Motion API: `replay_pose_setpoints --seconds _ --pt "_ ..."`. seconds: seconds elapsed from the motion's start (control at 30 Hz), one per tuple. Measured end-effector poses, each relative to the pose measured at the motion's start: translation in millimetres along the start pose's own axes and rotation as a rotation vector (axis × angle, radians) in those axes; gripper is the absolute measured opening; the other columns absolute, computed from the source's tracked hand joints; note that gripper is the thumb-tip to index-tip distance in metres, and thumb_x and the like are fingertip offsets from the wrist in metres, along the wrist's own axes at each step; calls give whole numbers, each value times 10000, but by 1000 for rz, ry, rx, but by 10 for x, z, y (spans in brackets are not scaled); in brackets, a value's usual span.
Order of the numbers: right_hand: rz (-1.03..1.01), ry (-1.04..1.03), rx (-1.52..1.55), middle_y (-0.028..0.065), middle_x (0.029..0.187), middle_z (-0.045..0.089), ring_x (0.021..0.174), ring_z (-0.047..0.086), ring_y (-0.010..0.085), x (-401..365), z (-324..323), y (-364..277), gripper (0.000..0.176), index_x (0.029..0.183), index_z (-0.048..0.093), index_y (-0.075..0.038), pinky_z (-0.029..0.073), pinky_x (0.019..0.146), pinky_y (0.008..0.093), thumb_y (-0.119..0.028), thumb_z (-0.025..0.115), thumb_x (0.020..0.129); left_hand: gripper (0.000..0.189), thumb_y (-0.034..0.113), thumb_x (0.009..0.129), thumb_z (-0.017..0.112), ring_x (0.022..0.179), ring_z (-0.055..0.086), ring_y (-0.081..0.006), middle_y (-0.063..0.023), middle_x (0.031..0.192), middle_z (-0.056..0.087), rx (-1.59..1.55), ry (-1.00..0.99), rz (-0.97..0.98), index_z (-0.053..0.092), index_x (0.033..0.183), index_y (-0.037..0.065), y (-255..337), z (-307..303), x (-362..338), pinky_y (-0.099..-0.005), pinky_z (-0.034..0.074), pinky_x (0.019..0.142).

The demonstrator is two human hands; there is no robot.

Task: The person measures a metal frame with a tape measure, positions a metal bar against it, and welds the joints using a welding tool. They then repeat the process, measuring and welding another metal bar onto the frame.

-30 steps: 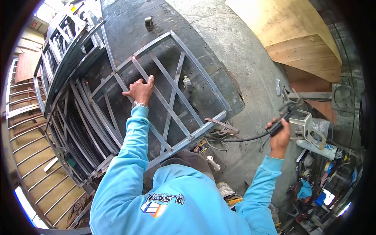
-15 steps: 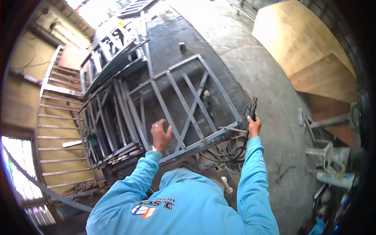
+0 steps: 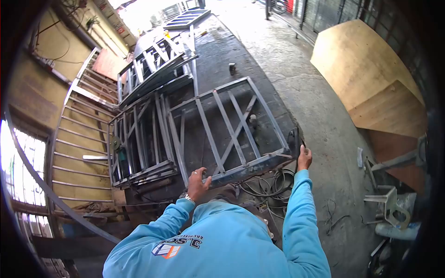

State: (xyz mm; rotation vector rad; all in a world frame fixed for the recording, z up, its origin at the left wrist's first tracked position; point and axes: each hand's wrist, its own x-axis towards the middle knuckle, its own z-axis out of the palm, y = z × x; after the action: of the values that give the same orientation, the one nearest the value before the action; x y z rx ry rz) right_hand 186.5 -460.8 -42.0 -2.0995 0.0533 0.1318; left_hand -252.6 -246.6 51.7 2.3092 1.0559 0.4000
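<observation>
A grey metal frame (image 3: 237,129) with slats and a diagonal brace lies on the dark worktable (image 3: 227,46). At the frame's near left corner, my left hand (image 3: 197,186) has its fingers curved and its thumb apart, close to or touching the bar. My right hand (image 3: 304,158) is at the table's near right corner, fingers closed beside a black tool (image 3: 295,138) with a cable. The tool is dark against the table edge, and the grip on it is partly hidden.
More metal frames (image 3: 141,134) are stacked at the left, with a green grinder (image 3: 122,154) on them. Coiled cables (image 3: 273,185) lie below the table's near edge. Plywood sheets (image 3: 366,74) and a white plastic chair (image 3: 387,204) stand at the right.
My right hand has moved down with the black tool toward the table corner. My left hand has come closer to the frame's corner. The view has shifted, showing more of the far background.
</observation>
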Motion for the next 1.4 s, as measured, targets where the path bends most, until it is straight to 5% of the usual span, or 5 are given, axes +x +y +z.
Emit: replay_pose_setpoints --seconds 0.57,0.63,0.73,1.03,1.4 --pt "606 -494 -681 190 1269 667 1198 617 321 -2705 -1814 3170 491 1284 623 -13 425 1064 483 -377 622 955 711 88 796 716 1242 531 -433 -230 1447 460 138 -226 247 451 1451 172 1388 1120 2406 -481 462 1058" --pt "1041 -434 33 125 974 673 678 635 282 -3159 -1924 3425 755 1444 483 -70 526 564 455 -545 698 897 722 40 819 648 1343 462 -421 -212 1505 408 283 -398 128 437 1488 211 1598 1058 2601 -483 456 1071" --pt "1080 -342 78 88 1023 648 775 589 248 -3487 -2139 3455 702 1508 409 -124 507 649 443 -561 562 980 640 154 876 624 1341 474 -413 -180 1506 443 448 -481 84 459 1487 240 1498 1309 2841 -501 454 1069" --pt "423 81 8 161 889 721 813 693 282 -2954 -2214 1594 516 926 705 -23 529 741 446 -531 739 841 170 206 824 711 918 708 -363 -165 977 739 86 -158 231 736 929 75 1032 2151 3301 -439 564 853" --pt "-541 -443 42 219 1290 619 1217 593 355 -2223 -1218 -975 620 1342 557 7 459 1046 442 -385 720 889 619 61 863 663 916 687 -279 -181 1143 625 -984 -483 -304 422 1430 -5 1490 1021 1087 -381 598 762"
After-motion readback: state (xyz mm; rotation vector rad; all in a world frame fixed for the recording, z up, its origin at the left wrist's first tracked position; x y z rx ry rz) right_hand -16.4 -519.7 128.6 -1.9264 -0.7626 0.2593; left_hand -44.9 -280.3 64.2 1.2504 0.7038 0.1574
